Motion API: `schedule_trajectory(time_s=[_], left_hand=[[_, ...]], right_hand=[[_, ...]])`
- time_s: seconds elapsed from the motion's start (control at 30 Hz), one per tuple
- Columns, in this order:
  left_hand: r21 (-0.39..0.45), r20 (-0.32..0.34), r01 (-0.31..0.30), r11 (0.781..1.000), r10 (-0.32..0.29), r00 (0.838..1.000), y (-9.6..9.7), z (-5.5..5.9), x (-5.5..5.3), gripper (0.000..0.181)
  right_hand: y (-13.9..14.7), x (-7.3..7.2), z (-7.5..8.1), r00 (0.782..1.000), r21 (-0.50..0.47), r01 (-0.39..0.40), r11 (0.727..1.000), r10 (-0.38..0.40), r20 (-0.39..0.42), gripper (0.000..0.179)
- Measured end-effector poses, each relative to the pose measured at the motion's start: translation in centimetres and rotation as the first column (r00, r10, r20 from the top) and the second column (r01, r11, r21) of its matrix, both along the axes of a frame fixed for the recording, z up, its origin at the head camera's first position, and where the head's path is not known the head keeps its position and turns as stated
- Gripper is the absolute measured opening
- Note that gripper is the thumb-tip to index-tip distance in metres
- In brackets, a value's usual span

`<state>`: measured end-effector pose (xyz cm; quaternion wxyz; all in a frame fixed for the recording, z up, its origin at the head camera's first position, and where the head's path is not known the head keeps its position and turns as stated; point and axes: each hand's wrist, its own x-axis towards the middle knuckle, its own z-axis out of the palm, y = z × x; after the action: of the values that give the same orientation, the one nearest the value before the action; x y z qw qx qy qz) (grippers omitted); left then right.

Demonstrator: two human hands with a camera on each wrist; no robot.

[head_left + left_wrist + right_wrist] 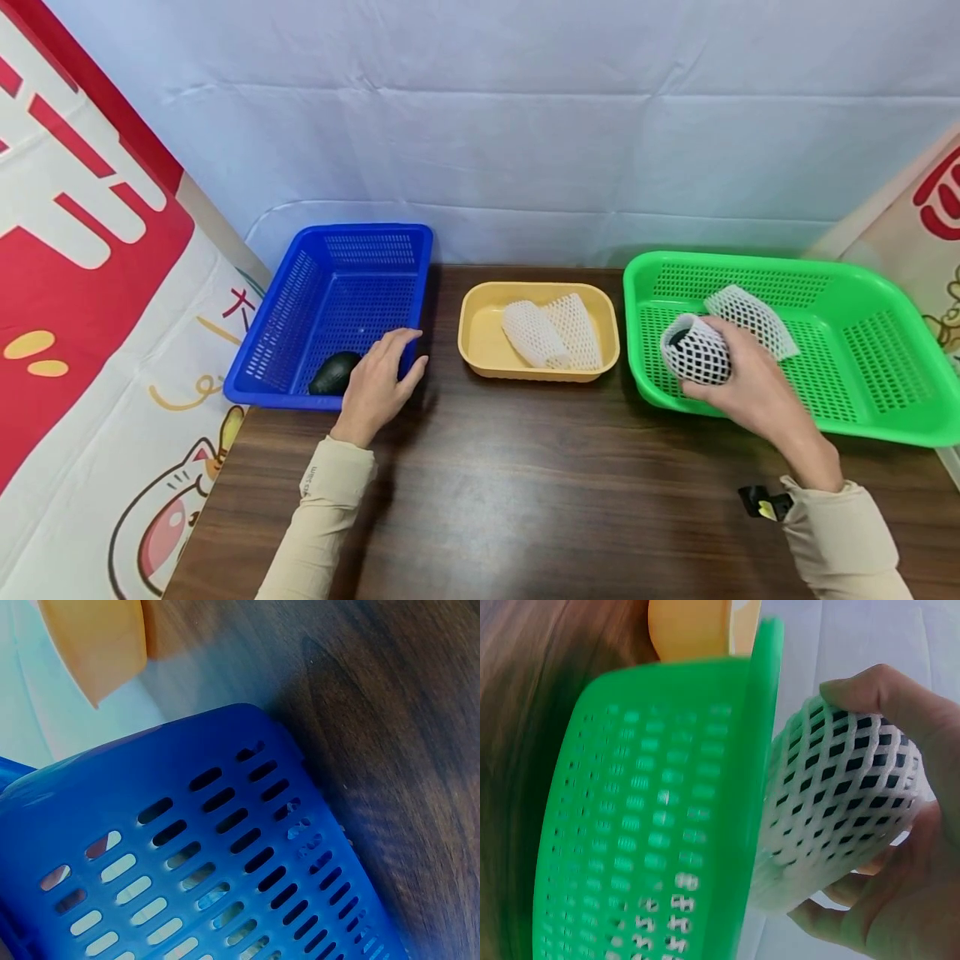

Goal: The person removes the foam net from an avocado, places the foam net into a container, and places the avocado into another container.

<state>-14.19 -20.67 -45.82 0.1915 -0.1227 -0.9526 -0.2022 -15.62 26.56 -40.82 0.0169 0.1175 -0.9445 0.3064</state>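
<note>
My right hand grips a white foam net sleeve over the near left part of the green basket. Inside the sleeve, a dark avocado shows through the mesh and the top opening. In the right wrist view the thumb and fingers curl around the sleeve beside the basket wall. My left hand, fingers loosely bent and holding nothing, hovers at the near right corner of the blue basket. Partly behind it, a dark green avocado lies in that basket.
Between the baskets stands a yellow tray with white foam net sleeves in it. Another foam net lies in the green basket. A pale cloth wall rises behind the brown wooden table.
</note>
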Motion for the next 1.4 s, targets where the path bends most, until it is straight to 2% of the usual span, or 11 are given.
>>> schedule_trajectory(time_s=[0.33, 0.47, 0.63, 0.93, 1.03, 1.17, 1.4], left_hand=[[-0.039, -0.062, 0.037, 0.999, -0.039, 0.997, 0.1, 0.1, 0.1, 0.036], [-0.078, -0.113, 0.050, 0.996, -0.059, 0.992, 0.1, 0.3, 0.2, 0.035], [-0.125, -0.171, 0.072, 0.990, -0.093, 0.981, 0.5, 0.5, 0.4, 0.033], [-0.134, -0.191, 0.128, 0.983, -0.152, 0.970, 1.7, 0.8, 0.8, 0.033], [-0.147, -0.190, 0.150, 0.978, -0.177, 0.966, 2.2, 0.7, 1.0, 0.032], [-0.160, -0.193, 0.192, 0.968, -0.222, 0.956, 3.1, 0.5, 1.2, 0.031], [-0.151, -0.189, 0.278, 0.949, -0.304, 0.934, 4.7, -0.2, 1.7, 0.029]], right_hand=[[-2.6, 1.5, 0.4, 0.995, 0.007, -0.022, 1.000, 0.023, -0.093, 0.090], [-4.0, 2.2, 0.5, 0.990, -0.006, -0.068, 0.998, 0.066, -0.122, 0.090], [-5.9, 2.9, -0.3, 0.979, 0.012, -0.153, 0.988, 0.153, -0.136, 0.090], [-8.0, 3.8, -1.8, 0.954, 0.070, -0.216, 0.974, 0.226, -0.196, 0.092], [-8.6, 4.0, -2.1, 0.954, 0.057, -0.236, 0.970, 0.242, -0.177, 0.092], [-9.5, 4.4, -2.9, 0.958, 0.031, -0.265, 0.964, 0.266, -0.109, 0.092], [-11.4, 4.7, -5.8, 0.948, 0.022, -0.317, 0.948, 0.317, 0.025, 0.092]])
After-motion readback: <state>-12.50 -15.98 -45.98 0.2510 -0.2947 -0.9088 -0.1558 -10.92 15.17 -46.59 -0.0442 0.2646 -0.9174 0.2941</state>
